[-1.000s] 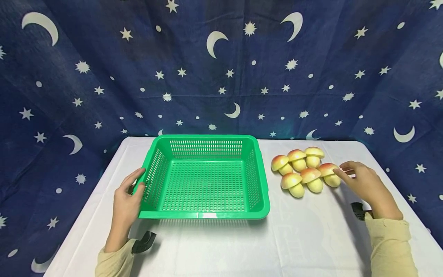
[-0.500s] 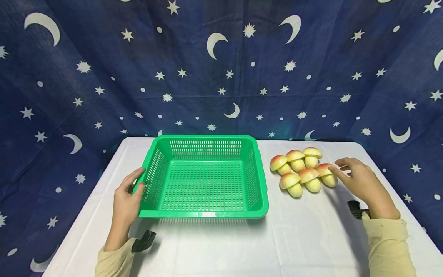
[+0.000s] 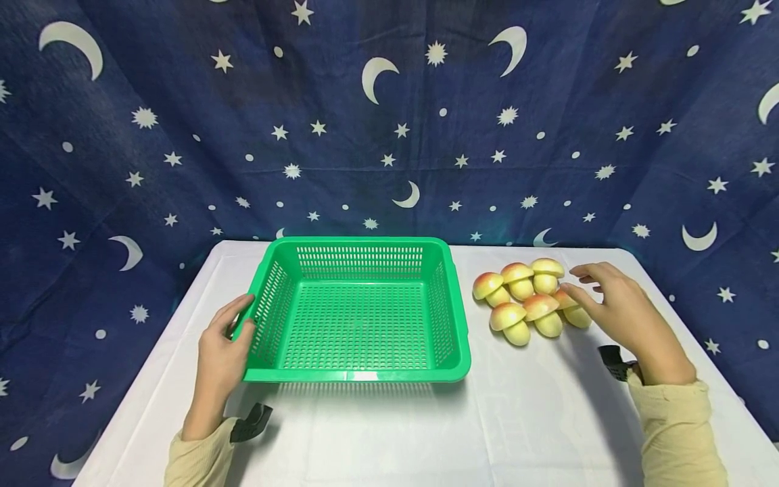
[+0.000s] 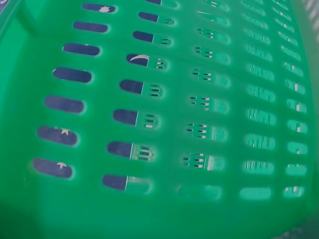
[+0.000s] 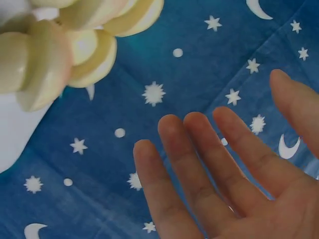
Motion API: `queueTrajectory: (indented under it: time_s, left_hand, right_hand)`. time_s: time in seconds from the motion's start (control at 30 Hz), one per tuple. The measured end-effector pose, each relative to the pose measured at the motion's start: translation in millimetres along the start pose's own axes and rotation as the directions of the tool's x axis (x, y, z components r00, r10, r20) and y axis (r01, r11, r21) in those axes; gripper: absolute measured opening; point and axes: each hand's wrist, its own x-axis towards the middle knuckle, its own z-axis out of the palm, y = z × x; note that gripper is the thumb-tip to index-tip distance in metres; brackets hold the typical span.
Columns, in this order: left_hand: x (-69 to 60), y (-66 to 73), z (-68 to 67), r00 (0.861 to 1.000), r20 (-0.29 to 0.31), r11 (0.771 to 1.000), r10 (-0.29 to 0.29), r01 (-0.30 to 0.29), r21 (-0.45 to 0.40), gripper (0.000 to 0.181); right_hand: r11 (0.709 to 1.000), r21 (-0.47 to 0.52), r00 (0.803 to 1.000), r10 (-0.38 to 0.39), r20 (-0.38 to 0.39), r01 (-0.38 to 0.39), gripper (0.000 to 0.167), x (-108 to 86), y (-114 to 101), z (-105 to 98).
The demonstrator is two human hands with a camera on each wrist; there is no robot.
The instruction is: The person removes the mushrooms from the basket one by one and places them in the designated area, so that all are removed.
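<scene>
A green perforated plastic basket [image 3: 359, 375] stands on the white-covered table. My left hand [image 3: 222, 355] holds its left rim, thumb over the edge; the rest of the grip is hidden. In the left wrist view the slotted basket wall [image 4: 169, 79] fills the picture, with no fingers showing. To the basket's right lie several toy mushrooms [image 3: 540, 308], yellow with reddish caps, in two rows. My right hand [image 3: 629, 318] hovers beside the rightmost ones, partly covering one. Its fingers [image 5: 184, 164] are extended and hold nothing; the mushrooms [image 5: 55, 55] sit top left in that view.
A dark blue curtain [image 3: 341, 135] with moons and stars hangs behind the table. White cloth [image 3: 389, 433] covers the tabletop, whose right edge runs close to my right arm. A black strap piece sits at each wrist.
My right hand has moved left and slightly away from me, now covering more of the rightmost mushroom. The left hand keeps its place on the basket rim. The view has shifted slightly.
</scene>
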Motion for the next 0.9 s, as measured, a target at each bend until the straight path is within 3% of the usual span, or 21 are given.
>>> queueTrajectory:
  time_s: [0.2,0.6,0.73,0.9]
  left_hand:
    - [-0.7,3.4,-2.0,1.000,0.016,0.990,0.007,-0.009,0.142,0.041]
    - [-1.5,24.7,-9.3,0.988,0.020,0.944,0.151,-0.150,0.292,0.039]
    - [-3.2,35.6,-7.3,0.975,0.004,0.927,0.221,-0.212,0.311,0.039]
    - [-6.2,50.2,-0.6,0.948,0.002,0.903,0.317,-0.302,0.304,0.039]
  right_hand:
    - [0.999,0.021,1.000,-0.029,0.002,0.029,0.035,3.9,-17,1]
    - [0.993,0.072,0.996,-0.092,-0.017,0.093,0.038,7.5,-52,-1]
    - [0.990,0.077,0.992,-0.117,-0.038,0.119,0.042,6.5,-63,-2]
    - [0.984,0.078,0.985,-0.157,-0.066,0.162,0.046,3.6,-73,-2]
